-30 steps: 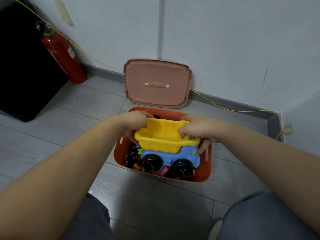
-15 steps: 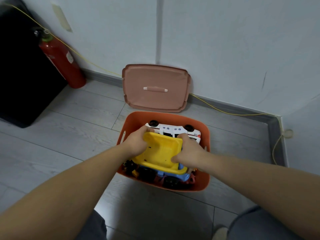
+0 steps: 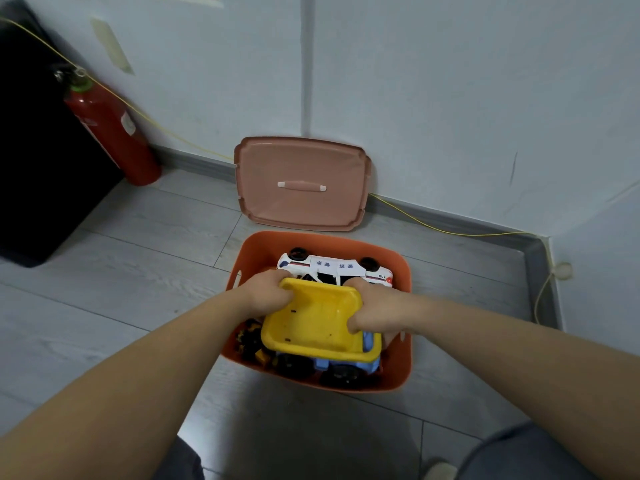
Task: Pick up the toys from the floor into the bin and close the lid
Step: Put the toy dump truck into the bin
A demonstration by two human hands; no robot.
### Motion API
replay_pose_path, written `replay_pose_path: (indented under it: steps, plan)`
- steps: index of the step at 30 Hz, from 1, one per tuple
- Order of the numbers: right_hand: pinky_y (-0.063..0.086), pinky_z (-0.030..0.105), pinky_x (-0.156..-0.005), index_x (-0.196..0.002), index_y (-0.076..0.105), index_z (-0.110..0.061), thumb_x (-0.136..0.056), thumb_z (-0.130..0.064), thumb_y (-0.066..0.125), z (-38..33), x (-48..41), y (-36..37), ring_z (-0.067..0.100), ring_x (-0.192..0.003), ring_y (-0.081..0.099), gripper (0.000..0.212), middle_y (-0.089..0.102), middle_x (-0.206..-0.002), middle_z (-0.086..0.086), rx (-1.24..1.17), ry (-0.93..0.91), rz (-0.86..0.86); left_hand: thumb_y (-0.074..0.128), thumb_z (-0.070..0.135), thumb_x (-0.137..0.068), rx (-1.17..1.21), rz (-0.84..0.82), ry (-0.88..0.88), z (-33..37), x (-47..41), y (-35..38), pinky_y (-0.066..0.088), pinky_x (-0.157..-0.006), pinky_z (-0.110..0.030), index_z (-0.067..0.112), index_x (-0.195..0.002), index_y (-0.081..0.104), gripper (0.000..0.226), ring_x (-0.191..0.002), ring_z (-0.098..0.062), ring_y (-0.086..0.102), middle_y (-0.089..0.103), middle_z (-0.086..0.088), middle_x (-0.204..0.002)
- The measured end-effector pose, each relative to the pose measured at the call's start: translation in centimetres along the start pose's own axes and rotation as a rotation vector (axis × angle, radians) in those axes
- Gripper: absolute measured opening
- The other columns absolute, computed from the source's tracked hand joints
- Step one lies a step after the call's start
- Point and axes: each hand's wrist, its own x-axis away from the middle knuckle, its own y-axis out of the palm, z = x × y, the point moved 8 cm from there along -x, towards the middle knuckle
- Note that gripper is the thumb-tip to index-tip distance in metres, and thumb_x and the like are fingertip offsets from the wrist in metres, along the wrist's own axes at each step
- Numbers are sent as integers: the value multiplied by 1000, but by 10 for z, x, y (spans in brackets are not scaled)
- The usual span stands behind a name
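An orange bin (image 3: 403, 268) stands on the grey floor in front of me. Inside it lies a toy dump truck (image 3: 318, 323) with a yellow bed, blue body and black wheels. My left hand (image 3: 268, 292) grips the left rim of the yellow bed and my right hand (image 3: 375, 311) grips its right rim. Behind the truck, a white toy police car (image 3: 334, 268) lies on its side against the far wall of the bin. Small dark toys (image 3: 249, 339) fill the near left corner. The pink lid (image 3: 301, 183) leans against the wall behind the bin.
A red fire extinguisher (image 3: 110, 133) stands at the left by the wall, next to a black cabinet (image 3: 31, 161). A yellow cable (image 3: 433, 226) runs along the skirting board. My knees (image 3: 519, 452) are at the bottom edge.
Both hands have lowered the dump truck from above the rim down into the bin, tilting its yellow bed toward me. The white police car behind it has come into sight.
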Motion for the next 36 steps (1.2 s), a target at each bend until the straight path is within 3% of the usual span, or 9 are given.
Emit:
replay_pose_path:
  steps: [3, 7, 14, 17, 19, 22, 25, 30, 36]
  plan:
    - [55, 53, -93, -156, 21, -34, -91, -56, 59, 8, -7, -6, 34, -129, 51, 78, 43, -149, 8, -261, 75, 21, 56, 25, -95, 50, -19, -19, -3, -3, 2, 45, -91, -36, 23, -134, 56, 39, -106, -19, 54, 59, -2, -126]
    - [51, 68, -86, -154, 18, -41, -79, -76, 51, 30, -23, -19, 45, -134, 41, 90, 26, -159, 8, -579, 233, 203, 52, 46, -100, 222, 1, -45, -4, -8, 2, 17, -103, -30, 27, -134, 57, 40, -122, -11, 39, 48, 10, -129]
    - [38, 66, -106, -158, 16, -39, -93, -58, 53, 27, -38, -12, 42, -141, 35, 77, 25, -163, 6, -762, 226, 174, 54, 48, -97, 411, 166, -107, -21, -21, -5, 35, -103, -38, 32, -142, 46, 48, -134, -26, 43, 46, -4, -148]
    - [41, 51, -110, -153, 33, -34, -71, -59, 61, 33, -52, -18, 31, -130, 49, 90, 48, -149, 4, -682, 180, 244, 53, 44, -100, 485, 170, -111, -23, -26, -6, 32, -109, -40, 32, -151, 36, 56, -140, -27, 38, 39, -5, -156]
    - [42, 47, -108, -148, 40, -34, -59, -62, 64, 38, -59, -18, 28, -127, 52, 96, 53, -144, 2, -700, 168, 245, 53, 44, -100, 529, 148, -99, -21, -29, -5, 30, -113, -42, 32, -153, 35, 58, -142, -26, 36, 36, -3, -157]
    - [49, 43, -97, -149, 38, -34, -75, -53, 69, 29, -47, -24, 31, -132, 46, 83, 41, -149, 3, -807, 154, 260, 56, 45, -97, 557, 165, -72, -18, -28, -10, 34, -112, -43, 33, -149, 41, 55, -126, -19, 46, 45, -1, -150]
    - [57, 48, -86, -138, 46, -44, -65, -54, 73, 22, -48, -25, 29, -122, 52, 79, 41, -146, 2, -953, 96, 243, 64, 55, -82, 555, 242, -60, -22, -25, -22, 44, -107, -45, 44, -137, 50, 58, -117, -19, 58, 56, -1, -138]
    - [45, 50, -101, -149, 31, -46, -61, -56, 77, 12, -51, -19, 32, -134, 42, 100, 32, -156, 4, -850, 30, 212, 70, 26, -87, 493, 339, -22, -30, -23, -31, 57, -83, -41, 39, -139, 49, 58, -105, -21, 61, 54, -1, -129]
    - [31, 50, -118, -157, 7, -39, -59, -62, 88, 9, -44, 5, 37, -149, 19, 129, -18, -163, 9, -350, 55, 118, 79, 32, -80, 99, 286, 43, -24, -23, -16, 32, -111, -41, 40, -153, 29, 88, -140, -26, 37, 24, -1, -161]
